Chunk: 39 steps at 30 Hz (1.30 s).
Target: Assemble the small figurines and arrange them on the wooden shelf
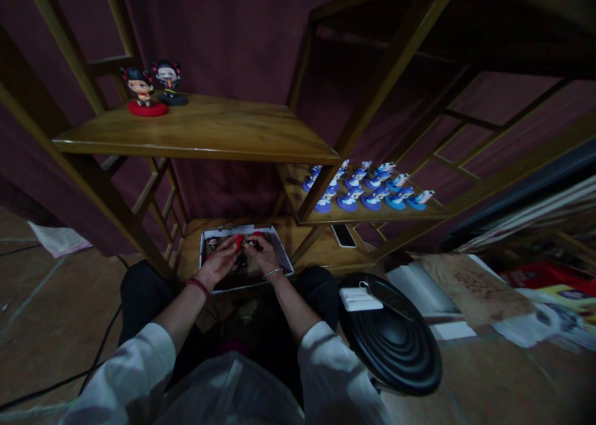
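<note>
Over an open white box (282, 248) on the low shelf, my two hands meet. My left hand (220, 262), with a red bead bracelet at the wrist, is closed on a small red piece (239, 241), which looks like a figurine's base. Close beside it, my right hand (264, 256) pinches a small figurine (252, 242) with dark and red parts. Whether the two pieces touch is too small to tell. Inside the box lie more dark-haired figurines (213, 243), partly hidden by my hands.
Two figurines (139, 90) on round bases stand on the upper wooden shelf (209, 127). Several blue-purple figurines (375, 196) fill a shelf at right. A phone (343, 236) lies below them. A black round stool (395, 350) carries a white case (361, 298).
</note>
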Available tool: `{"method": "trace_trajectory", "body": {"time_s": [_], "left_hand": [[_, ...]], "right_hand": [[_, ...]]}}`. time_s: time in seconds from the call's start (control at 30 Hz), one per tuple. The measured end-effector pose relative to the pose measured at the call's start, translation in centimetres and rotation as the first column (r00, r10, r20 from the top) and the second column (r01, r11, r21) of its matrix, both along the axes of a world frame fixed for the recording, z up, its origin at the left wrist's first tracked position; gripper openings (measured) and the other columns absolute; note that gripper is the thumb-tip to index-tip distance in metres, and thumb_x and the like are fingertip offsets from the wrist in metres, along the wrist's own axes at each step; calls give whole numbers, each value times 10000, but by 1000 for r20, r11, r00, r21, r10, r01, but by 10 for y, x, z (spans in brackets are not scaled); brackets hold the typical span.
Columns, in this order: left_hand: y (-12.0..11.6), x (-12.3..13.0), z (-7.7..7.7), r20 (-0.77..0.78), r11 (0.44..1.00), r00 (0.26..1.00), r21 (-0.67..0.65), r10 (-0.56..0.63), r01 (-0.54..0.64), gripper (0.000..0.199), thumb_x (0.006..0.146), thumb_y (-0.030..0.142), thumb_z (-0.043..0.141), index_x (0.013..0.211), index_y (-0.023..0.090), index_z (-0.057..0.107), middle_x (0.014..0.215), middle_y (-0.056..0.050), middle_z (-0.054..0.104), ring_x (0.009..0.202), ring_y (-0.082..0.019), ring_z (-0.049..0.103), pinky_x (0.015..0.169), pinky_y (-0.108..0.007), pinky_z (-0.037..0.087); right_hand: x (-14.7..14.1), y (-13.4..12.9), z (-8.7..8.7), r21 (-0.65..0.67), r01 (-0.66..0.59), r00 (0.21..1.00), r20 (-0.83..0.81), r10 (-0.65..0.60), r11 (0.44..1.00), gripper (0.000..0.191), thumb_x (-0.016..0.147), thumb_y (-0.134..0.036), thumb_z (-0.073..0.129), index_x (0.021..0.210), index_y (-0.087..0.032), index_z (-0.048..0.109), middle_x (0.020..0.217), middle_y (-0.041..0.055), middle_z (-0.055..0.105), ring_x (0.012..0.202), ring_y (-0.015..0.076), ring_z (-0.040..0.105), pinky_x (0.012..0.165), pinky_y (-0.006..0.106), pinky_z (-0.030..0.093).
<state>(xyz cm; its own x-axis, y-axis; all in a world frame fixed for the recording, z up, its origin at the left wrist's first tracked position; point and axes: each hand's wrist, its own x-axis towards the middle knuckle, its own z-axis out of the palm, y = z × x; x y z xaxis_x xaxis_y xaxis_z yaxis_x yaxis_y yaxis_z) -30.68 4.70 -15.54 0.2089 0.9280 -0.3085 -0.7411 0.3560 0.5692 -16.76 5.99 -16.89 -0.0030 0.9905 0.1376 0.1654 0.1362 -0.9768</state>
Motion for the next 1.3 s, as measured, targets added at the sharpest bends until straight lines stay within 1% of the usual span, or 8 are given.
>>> {"method": "trace_trajectory", "body": {"time_s": [0.17, 0.27, 0.37, 0.53, 0.93, 1.1, 1.2, 1.3], "left_hand": [[0, 0, -2, 12, 1000, 1000, -13, 16, -16, 293, 740, -25, 522, 931, 158, 649, 908, -28, 669, 861, -104, 605, 913, -249, 417], [0, -1, -2, 17, 1000, 1000, -16, 9, -9, 266, 750, -15, 517, 921, 145, 642, 916, -36, 668, 864, -113, 610, 899, -261, 436], [-1, -1, -2, 26, 1000, 1000, -24, 1, -1, 259, 761, -1, 510, 940, 143, 630, 920, -42, 665, 880, -118, 611, 900, -267, 442], [-2, -1, -4, 33, 999, 999, -33, 4, -3, 257, 763, 1, 508, 944, 144, 623, 938, -42, 663, 898, -120, 611, 917, -271, 436], [-4, -2, -4, 19, 999, 1000, -30, -16, 17, 246, 746, 1, 532, 918, 142, 638, 947, -44, 662, 902, -119, 605, 911, -263, 432], [-3, -1, -4, -14, 999, 1000, -32, -16, 15, 251, 742, -2, 536, 909, 149, 647, 921, -35, 667, 868, -103, 606, 878, -228, 438], [-2, 0, -7, -41, 1000, 999, -20, -21, 20, 257, 730, 2, 557, 916, 152, 653, 903, -35, 669, 851, -96, 606, 864, -213, 434], [-1, 0, -12, -72, 999, 997, -27, -23, 21, 268, 713, 5, 578, 921, 155, 655, 892, -40, 672, 837, -100, 608, 842, -217, 439]], "right_hand": [[0, -1, 1, 5, -8, 1000, -29, 9, 1000, 203, 677, -339, 583, 831, -213, 621, 861, 1, 638, 837, 160, 568, 805, 289, 427], [-1, -2, 0, -33, -11, 997, -76, 8, 999, 235, 665, -353, 598, 848, -208, 622, 864, 6, 638, 825, 159, 566, 777, 286, 437], [-1, -2, 1, -95, 18, 992, -120, -29, 995, 285, 639, -349, 621, 878, -194, 619, 850, 7, 634, 784, 147, 562, 752, 280, 441], [-1, -4, 3, -160, -5, 990, -139, -17, 987, 285, 619, -335, 635, 854, -174, 622, 749, -5, 616, 703, 127, 547, 707, 268, 443], [-2, -4, 1, -131, 5, 998, -69, -14, 991, 257, 633, -345, 622, 826, -175, 613, 766, -5, 612, 708, 129, 548, 734, 271, 438], [-2, -4, 1, -124, 21, 999, -22, -24, 992, 242, 640, -355, 608, 811, -183, 603, 748, -10, 607, 699, 132, 549, 724, 270, 441], [-1, -4, -1, -112, 31, 999, 28, -28, 993, 244, 645, -364, 601, 818, -191, 599, 767, -11, 611, 726, 138, 556, 741, 275, 442], [0, -3, -2, -115, 42, 992, 124, -28, 992, 253, 652, -377, 594, 831, -198, 600, 771, -9, 614, 734, 145, 562, 739, 282, 446]]}}
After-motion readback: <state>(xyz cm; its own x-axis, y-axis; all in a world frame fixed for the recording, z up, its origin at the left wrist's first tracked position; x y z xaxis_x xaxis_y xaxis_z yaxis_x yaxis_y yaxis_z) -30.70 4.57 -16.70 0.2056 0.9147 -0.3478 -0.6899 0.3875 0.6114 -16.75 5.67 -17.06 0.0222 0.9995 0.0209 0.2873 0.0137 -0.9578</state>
